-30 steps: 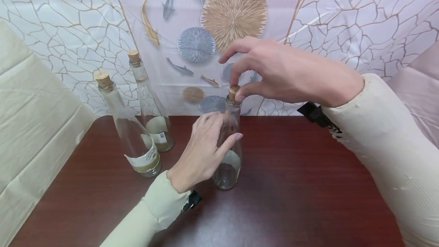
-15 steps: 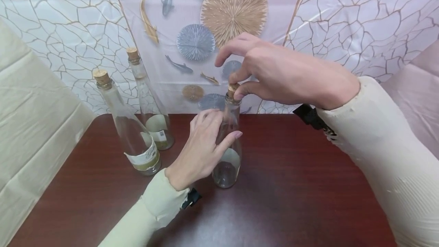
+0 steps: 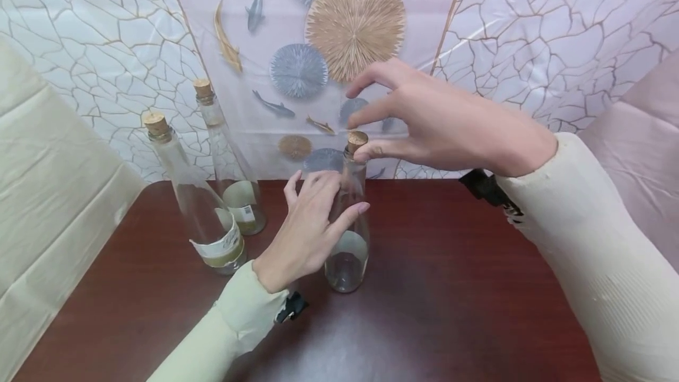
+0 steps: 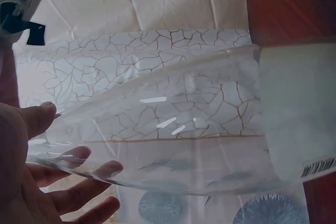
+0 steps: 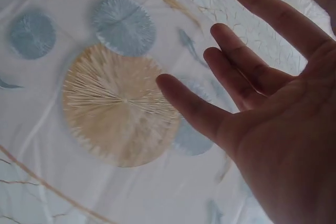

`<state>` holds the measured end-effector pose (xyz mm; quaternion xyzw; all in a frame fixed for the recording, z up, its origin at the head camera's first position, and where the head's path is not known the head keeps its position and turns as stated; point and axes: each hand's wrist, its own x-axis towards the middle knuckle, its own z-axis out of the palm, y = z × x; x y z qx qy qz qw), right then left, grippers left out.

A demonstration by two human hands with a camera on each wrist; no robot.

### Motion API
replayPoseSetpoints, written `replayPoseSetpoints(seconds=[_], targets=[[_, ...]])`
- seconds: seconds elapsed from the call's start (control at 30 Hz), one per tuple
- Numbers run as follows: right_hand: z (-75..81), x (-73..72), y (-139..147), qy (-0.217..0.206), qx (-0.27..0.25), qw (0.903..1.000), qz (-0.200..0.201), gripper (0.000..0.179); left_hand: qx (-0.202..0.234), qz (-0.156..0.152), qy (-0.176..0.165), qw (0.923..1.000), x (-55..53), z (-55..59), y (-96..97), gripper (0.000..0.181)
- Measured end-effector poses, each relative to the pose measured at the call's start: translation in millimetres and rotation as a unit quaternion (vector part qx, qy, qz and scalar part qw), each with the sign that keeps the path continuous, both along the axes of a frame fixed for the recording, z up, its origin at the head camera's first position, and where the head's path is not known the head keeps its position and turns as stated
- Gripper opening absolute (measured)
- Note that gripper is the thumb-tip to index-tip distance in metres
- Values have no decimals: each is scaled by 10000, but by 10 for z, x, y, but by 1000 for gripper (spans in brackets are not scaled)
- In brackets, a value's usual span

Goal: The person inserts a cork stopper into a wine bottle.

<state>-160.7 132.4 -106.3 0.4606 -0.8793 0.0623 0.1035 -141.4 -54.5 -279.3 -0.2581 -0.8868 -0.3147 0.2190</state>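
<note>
A clear glass bottle (image 3: 346, 252) stands upright on the table in front of me, a cork (image 3: 357, 140) in its mouth. My left hand (image 3: 305, 223) holds its upper body, the thumb across the near side and the fingers round the far left side. In the left wrist view the bottle (image 4: 173, 119) shows between thumb and fingers. My right hand (image 3: 424, 119) is at the cork, its fingers spread and loosely bent. The thumb tip lies against or just before the cork, and the index fingertip is near its top. In the right wrist view the hand (image 5: 278, 98) is spread.
Two more corked glass bottles stand to the left: a nearer one (image 3: 198, 211) with a torn label and one behind it (image 3: 230, 164). The dark red table (image 3: 451, 287) ends at a patterned cloth backdrop (image 3: 530, 63). A beige cloth (image 3: 58, 193) hangs on the left.
My right index finger has straightened and come away from the cork it was pinching with the thumb. The left hand keeps its place on the bottle, its little finger slightly more spread.
</note>
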Motion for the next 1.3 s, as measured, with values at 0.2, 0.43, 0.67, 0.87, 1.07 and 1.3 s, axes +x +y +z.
replayPoseSetpoints(seconds=[0.2,0.43,0.67,0.87,1.07,1.3], targets=[[-212,10,261,68,-646,9979,-35,38,161,-155,-102,9997,19,-14,28,29],[-568,17,647,-191,-1086,9922,-577,32,289,-113,-9,9995,10,3,40,26],[-947,20,976,-267,-1133,9896,-844,26,425,8,-228,9988,-70,49,-8,25],[-1303,39,1176,-611,-1075,9866,-1065,24,568,-43,-408,9975,-213,139,-58,26],[-1620,84,1274,-1024,-1061,9814,-1231,21,626,-89,-550,9965,-446,185,-97,25],[-1959,122,1352,-1357,-1045,9771,-1260,19,742,149,-663,9949,-721,180,-167,28]])
